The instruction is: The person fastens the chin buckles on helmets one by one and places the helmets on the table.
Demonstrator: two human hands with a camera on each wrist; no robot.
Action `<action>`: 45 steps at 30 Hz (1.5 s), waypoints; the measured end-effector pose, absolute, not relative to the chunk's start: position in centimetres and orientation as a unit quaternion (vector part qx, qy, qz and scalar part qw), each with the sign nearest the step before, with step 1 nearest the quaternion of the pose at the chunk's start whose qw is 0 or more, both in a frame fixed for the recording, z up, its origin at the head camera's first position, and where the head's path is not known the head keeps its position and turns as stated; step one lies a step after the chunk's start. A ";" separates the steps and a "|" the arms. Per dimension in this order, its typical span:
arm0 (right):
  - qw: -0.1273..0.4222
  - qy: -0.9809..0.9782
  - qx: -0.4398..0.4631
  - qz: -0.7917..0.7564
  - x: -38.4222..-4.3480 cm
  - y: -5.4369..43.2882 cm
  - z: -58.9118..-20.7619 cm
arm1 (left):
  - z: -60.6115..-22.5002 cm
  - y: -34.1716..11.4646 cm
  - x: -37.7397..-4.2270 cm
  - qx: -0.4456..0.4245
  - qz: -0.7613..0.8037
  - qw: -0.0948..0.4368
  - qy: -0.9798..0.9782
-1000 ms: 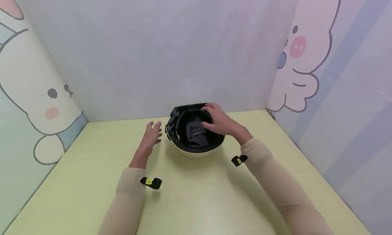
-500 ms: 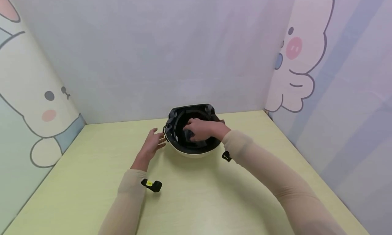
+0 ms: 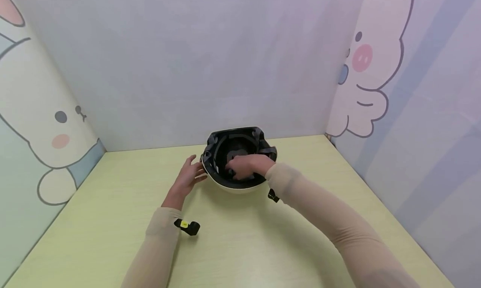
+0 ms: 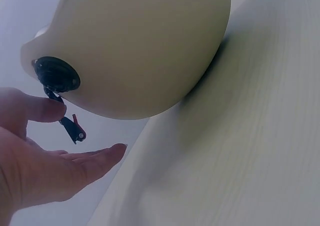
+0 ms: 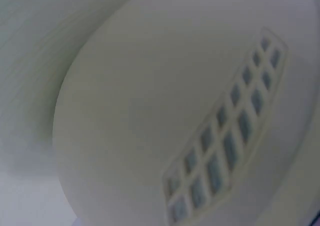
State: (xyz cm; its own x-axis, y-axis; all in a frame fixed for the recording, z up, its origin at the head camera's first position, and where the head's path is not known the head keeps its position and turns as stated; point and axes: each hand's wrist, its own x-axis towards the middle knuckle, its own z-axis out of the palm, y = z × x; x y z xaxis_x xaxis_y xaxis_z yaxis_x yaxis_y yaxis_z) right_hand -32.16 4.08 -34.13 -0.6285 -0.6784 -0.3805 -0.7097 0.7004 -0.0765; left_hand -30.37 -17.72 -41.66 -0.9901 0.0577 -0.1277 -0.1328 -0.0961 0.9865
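Note:
An upturned helmet (image 3: pixel 240 189) with a cream shell and black lining sits on the table, its opening facing up. In the right wrist view the cream shell (image 5: pixel 125 111) shows a slatted vent (image 5: pixel 225 131). My right hand (image 3: pixel 246 166) reaches down inside the helmet over its right rim, fingers bent downward; I cannot tell whether they grip anything there. Beside the left rim is my left hand (image 3: pixel 186 177), fingers spread and fairly straight. The left wrist view has its thumb by a black buckle (image 4: pixel 74 128) dangling below a round black knob (image 4: pixel 57 74) on the shell.
The pale yellow table (image 3: pixel 225 246) meets a plain wall (image 3: pixel 210 62) just behind the helmet. Side walls with cartoon animals stand to left and right. Small black wrist cameras (image 3: pixel 188 226) are worn at the sleeve cuffs.
My right hand has moved left and down from the right rim into the helmet. My left hand has come right, up to the left rim. The helmet stays about where it was.

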 end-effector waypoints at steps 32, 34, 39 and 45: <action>0.032 0.903 -0.410 -0.123 -32.7 6.3 -34.8 | -39.0 -17.0 -29.1 0.024 0.766 -0.140 0.627; 0.017 0.898 -0.413 -0.149 -32.9 6.4 -34.7 | -38.7 -16.9 -29.0 0.038 0.771 -0.149 0.617; -0.026 0.886 -0.428 -0.176 -33.3 6.6 -34.6 | -38.3 -16.7 -29.0 0.049 0.780 -0.150 0.605; -0.023 0.884 -0.399 -0.243 -33.1 6.6 -34.2 | -37.9 -16.9 -28.8 0.033 0.791 -0.157 0.590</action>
State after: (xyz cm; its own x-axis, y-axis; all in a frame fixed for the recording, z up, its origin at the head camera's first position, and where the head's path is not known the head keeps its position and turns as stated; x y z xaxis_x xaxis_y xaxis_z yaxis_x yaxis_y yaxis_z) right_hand -33.09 6.63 -34.20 -0.6809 -0.6940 0.2339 -0.7160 0.5636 -0.4119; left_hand -28.83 -16.87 -37.92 -0.9482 -0.2102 0.2381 0.2881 -0.2537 0.9234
